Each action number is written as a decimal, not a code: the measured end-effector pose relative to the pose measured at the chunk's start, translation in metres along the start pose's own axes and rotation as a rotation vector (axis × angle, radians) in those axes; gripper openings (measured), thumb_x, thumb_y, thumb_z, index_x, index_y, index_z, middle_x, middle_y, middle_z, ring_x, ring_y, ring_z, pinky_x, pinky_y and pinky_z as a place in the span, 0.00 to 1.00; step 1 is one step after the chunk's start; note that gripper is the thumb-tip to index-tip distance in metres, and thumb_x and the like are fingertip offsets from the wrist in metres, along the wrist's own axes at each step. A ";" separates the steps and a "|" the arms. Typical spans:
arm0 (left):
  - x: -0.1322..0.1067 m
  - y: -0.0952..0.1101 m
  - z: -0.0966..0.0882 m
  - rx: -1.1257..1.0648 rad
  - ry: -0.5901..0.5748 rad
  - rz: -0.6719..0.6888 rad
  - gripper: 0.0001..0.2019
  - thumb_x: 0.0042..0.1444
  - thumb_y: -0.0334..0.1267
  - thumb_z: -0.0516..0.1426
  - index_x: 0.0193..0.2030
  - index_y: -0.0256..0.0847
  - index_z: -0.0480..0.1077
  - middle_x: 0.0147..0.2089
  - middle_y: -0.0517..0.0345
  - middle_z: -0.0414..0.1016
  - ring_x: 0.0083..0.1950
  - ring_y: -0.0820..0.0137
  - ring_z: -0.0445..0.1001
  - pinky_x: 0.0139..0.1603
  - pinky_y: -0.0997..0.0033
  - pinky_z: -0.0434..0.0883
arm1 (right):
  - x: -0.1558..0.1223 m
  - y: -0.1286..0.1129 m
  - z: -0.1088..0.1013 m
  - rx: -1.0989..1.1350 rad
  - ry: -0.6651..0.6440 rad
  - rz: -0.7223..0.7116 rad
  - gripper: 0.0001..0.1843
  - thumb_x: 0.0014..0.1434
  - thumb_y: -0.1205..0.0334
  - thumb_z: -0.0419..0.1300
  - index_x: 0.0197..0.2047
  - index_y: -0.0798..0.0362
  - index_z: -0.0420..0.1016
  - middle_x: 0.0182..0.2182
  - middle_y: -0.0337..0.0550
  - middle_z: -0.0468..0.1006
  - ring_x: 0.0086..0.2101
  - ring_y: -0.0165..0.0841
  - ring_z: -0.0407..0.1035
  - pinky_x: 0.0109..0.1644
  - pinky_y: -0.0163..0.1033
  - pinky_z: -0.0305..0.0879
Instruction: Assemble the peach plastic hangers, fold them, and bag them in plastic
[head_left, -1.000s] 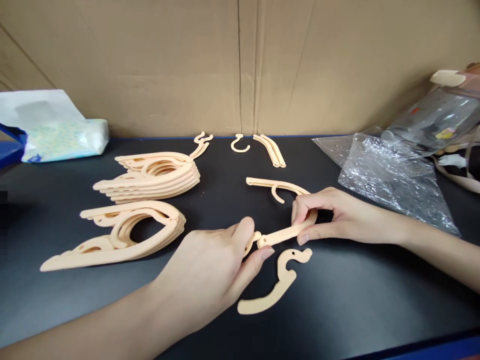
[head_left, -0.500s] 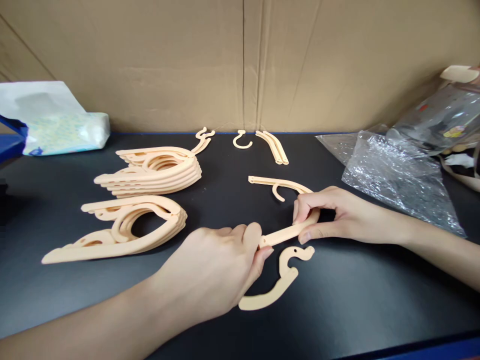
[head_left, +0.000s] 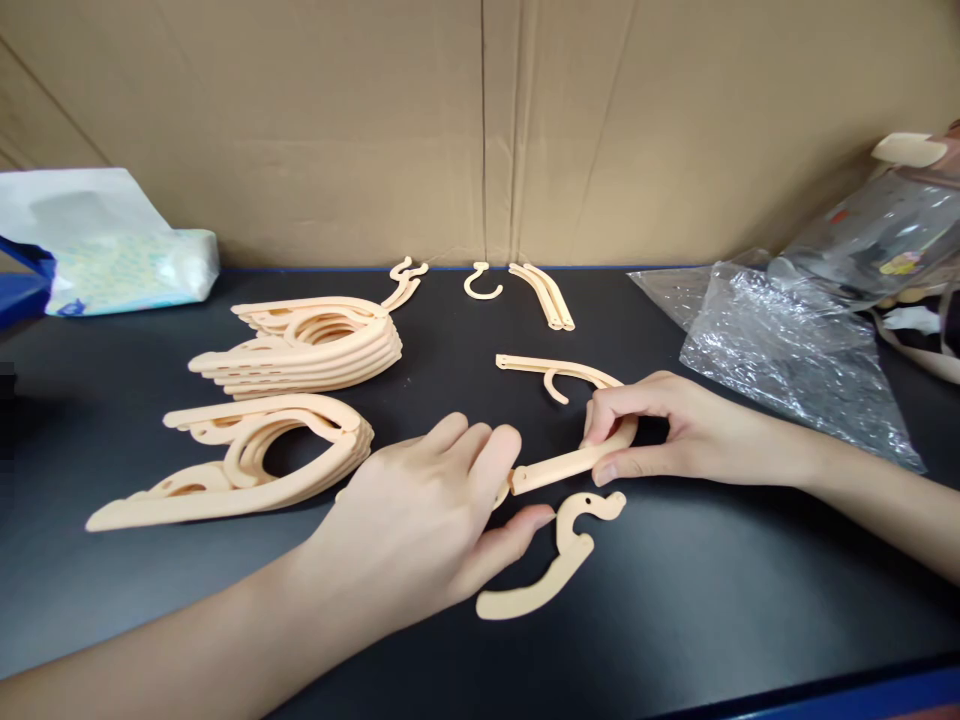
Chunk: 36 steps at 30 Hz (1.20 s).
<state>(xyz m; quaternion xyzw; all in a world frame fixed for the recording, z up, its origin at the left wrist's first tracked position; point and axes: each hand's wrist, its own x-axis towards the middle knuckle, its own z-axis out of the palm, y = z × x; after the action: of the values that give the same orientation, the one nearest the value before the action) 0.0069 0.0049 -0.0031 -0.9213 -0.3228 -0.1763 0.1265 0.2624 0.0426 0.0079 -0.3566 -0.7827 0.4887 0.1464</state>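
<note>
My right hand (head_left: 667, 430) pinches a cream-coloured plastic folding hanger (head_left: 555, 470) at its bend, thumb below and fingers above. One thin arm of that hanger, with a small hook, points to the far left. My left hand (head_left: 427, 520) is at the hanger's near end, its thumb apart from the bent fingers. Under those fingers a cream piece (head_left: 502, 490) shows at the hanger's end, mostly hidden by the hand. Just in front, a curved hanger piece with a hooked end (head_left: 536, 590) lies flat on the black table (head_left: 675, 610).
Two stacks of folded hangers, one farther back (head_left: 322, 350) and one nearer (head_left: 285, 480), lie at left. Along the back are a loose hook (head_left: 484, 290) and slim arms (head_left: 546, 295). A tissue pack (head_left: 135, 265) sits back left; clear plastic bags (head_left: 787, 360) and a bottle (head_left: 862, 235) stand right.
My left thumb has moved away from the hanger's end, and the left fingers have lifted and spread slightly. A piece now shows beneath them. My right hand keeps its hold.
</note>
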 end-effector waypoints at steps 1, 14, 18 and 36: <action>0.000 0.000 -0.002 -0.011 -0.001 0.012 0.13 0.68 0.43 0.47 0.36 0.38 0.65 0.27 0.59 0.67 0.26 0.68 0.66 0.22 0.69 0.56 | 0.000 0.000 0.000 -0.004 0.001 0.000 0.08 0.59 0.60 0.65 0.33 0.52 0.71 0.28 0.35 0.81 0.31 0.29 0.76 0.35 0.34 0.67; 0.003 -0.003 -0.011 0.077 0.093 0.050 0.07 0.59 0.27 0.53 0.42 0.36 0.70 0.44 0.50 0.76 0.45 0.57 0.68 0.42 0.59 0.63 | -0.002 -0.001 -0.002 0.004 -0.011 -0.013 0.10 0.59 0.57 0.65 0.33 0.54 0.73 0.28 0.36 0.81 0.31 0.29 0.75 0.36 0.34 0.66; 0.004 -0.006 -0.010 0.084 0.041 0.024 0.10 0.61 0.27 0.50 0.43 0.36 0.72 0.43 0.49 0.76 0.38 0.59 0.68 0.36 0.61 0.62 | -0.001 0.000 -0.002 0.007 -0.001 -0.026 0.11 0.58 0.55 0.67 0.33 0.55 0.74 0.30 0.35 0.80 0.32 0.28 0.75 0.37 0.33 0.67; 0.003 -0.002 -0.001 -0.218 -0.002 -0.004 0.11 0.63 0.30 0.53 0.50 0.35 0.71 0.43 0.55 0.77 0.40 0.63 0.70 0.36 0.64 0.66 | -0.002 0.000 0.004 -0.385 0.393 -0.348 0.08 0.64 0.58 0.62 0.36 0.53 0.76 0.33 0.40 0.78 0.36 0.30 0.70 0.42 0.37 0.66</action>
<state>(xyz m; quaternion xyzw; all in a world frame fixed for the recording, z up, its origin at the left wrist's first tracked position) 0.0070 0.0077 -0.0004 -0.9291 -0.3037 -0.2095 0.0249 0.2616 0.0380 0.0060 -0.3262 -0.8667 0.2211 0.3057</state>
